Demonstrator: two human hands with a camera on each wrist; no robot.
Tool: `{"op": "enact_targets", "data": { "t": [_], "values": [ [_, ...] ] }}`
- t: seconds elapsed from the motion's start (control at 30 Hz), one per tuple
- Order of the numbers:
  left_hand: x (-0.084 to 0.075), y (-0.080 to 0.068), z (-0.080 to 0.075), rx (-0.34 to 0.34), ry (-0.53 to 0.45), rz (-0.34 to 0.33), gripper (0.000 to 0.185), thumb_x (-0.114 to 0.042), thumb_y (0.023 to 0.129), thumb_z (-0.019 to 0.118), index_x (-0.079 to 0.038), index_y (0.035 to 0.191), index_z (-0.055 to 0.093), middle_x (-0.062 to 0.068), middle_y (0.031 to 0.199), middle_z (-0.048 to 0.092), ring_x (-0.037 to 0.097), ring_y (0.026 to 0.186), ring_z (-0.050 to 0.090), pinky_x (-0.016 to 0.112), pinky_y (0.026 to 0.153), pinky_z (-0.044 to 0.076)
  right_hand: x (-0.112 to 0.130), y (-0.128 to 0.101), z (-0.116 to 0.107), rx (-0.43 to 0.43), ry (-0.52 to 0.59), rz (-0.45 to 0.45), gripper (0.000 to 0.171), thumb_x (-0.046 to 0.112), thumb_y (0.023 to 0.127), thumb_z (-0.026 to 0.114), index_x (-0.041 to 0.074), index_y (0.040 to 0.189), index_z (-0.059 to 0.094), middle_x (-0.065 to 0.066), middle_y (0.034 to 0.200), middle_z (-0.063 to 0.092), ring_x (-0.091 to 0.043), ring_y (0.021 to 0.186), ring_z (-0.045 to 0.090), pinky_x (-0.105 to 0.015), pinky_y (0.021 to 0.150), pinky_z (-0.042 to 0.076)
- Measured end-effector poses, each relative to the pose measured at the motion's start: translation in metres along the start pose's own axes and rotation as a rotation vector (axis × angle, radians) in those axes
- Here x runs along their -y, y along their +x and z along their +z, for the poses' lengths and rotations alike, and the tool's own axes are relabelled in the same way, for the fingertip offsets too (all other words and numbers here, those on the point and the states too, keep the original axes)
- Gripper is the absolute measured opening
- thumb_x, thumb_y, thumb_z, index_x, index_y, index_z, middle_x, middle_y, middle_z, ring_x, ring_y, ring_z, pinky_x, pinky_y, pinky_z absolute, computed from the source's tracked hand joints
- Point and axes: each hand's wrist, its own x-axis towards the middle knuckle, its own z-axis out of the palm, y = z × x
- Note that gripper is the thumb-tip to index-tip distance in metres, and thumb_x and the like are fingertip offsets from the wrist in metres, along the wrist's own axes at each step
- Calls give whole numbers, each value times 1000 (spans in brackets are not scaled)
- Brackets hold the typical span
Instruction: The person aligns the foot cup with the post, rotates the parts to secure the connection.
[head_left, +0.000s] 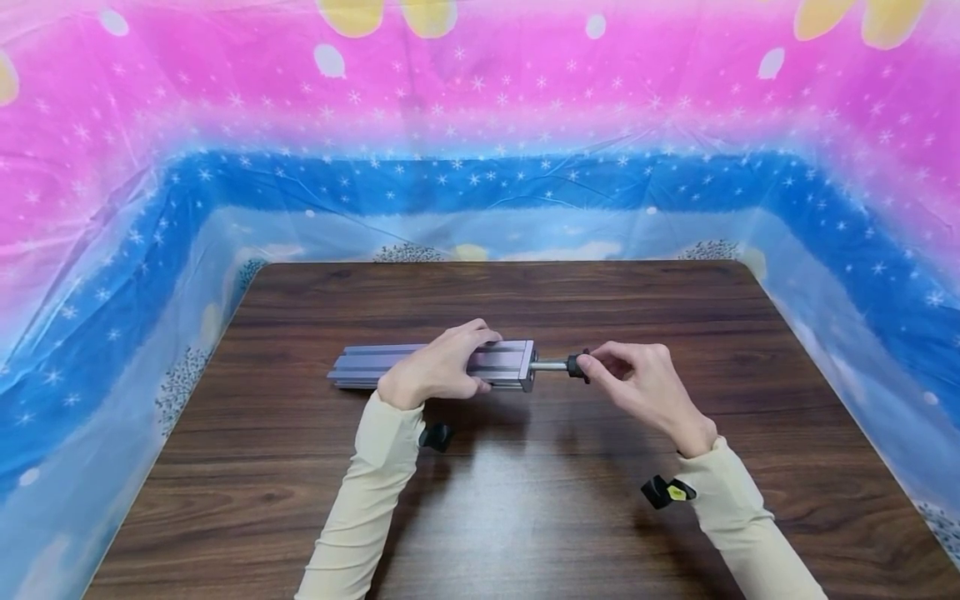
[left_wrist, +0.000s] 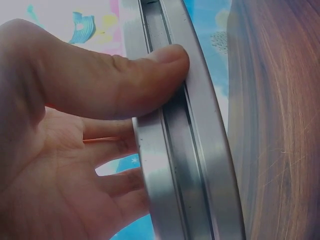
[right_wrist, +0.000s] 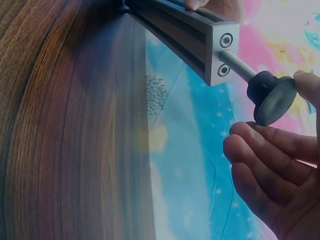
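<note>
My left grip [head_left: 442,364] is clamping the silver grooved aluminium bar [head_left: 508,357] over the brown wood-grain bench [head_left: 210,483]; my right grip [head_left: 641,382] is pinching its black disc-shaped foot [right_wrist: 276,101] on a steel rod [head_left: 550,366]. I am judging threading underway, next needing steady rotation.

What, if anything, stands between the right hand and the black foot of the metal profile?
Nothing visible: the right hand pinches the black foot by its rim. A rod joins it to the metal profile the left hand grips.
</note>
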Motion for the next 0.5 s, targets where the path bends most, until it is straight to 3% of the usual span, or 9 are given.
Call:
{"op": "enact_targets", "data": {
  "t": [0.17,0.27,0.4,0.5],
  "values": [
    [2,0,2,-3,-12,-6,58,-5,78,78,-2,133,60,6,111,56,20,92,52,33,84,46,1,1,2,-8,-16,30,28,36,99,64,25,75,71,10,60,64,-5,50,54,-24,49,42],
    [3,0,2,-2,-16,-7,56,-6,79,78,-2,132,60,6,111,56,20,92,51,33,83,45,0,1,0,28,-12,53,30,37,101,60,24,77,71,9,64,67,-5,53,58,-24,51,43],
    [2,-1,0,8,-12,-10,56,-7,80,76,-2,133,60,7,112,55,20,92,51,33,83,45,-2,-2,-6,89,22,-15,19,31,96,69,18,110,74,2,95,76,-9,77,70,-29,68,55],
    [0,-1,-3,18,-9,-20,56,-7,81,75,-3,135,59,7,114,55,21,93,50,34,83,44,-5,-3,-9,65,31,-173,55,21,84,83,15,135,64,-4,122,71,-15,102,70,-32,87,55]
  ]
}}
